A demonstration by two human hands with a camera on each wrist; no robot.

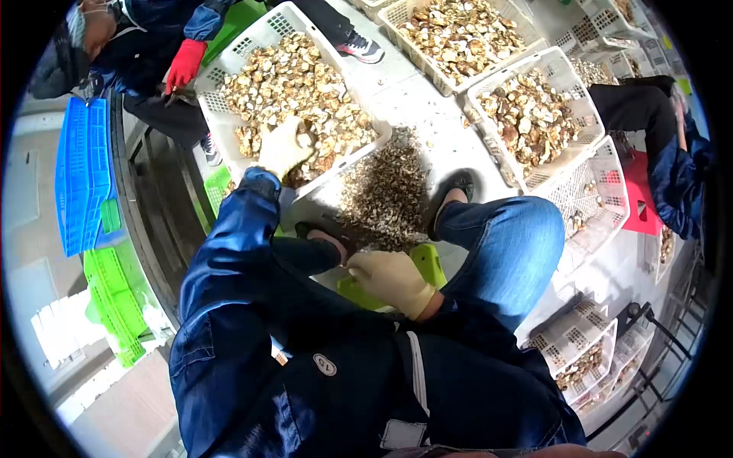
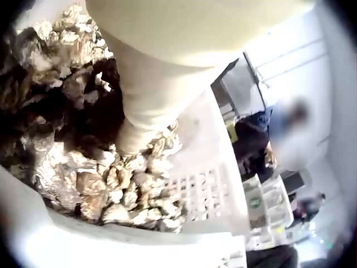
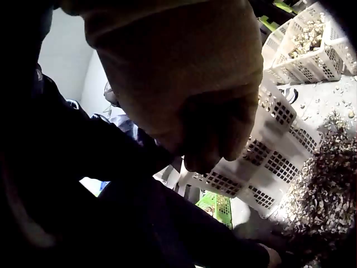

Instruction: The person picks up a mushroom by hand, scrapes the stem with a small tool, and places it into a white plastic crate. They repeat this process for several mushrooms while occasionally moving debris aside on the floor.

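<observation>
My left hand (image 1: pixel 284 146), in a cream glove, reaches down over the near edge of a white perforated crate (image 1: pixel 263 32). The crate is heaped with brown-and-cream pieces that look like mushrooms (image 1: pixel 294 84). In the left wrist view, the extended gloved fingers (image 2: pixel 148 106) touch the heap, and their tips are partly hidden among the pieces. My right hand (image 1: pixel 393 282), gloved alike, hovers in front of my lap with its fingers curled in. Seen in the right wrist view, the curled fingers (image 3: pixel 215 148) are in deep shadow, with no held thing showing.
Dark small scraps (image 1: pixel 385 187) lie in a pile on the floor between my feet. A green plastic piece (image 1: pixel 429 263) is beneath my right hand. More filled white crates (image 1: pixel 592 114) stand to the right. At the upper left sits another person with a red glove (image 1: pixel 185 65).
</observation>
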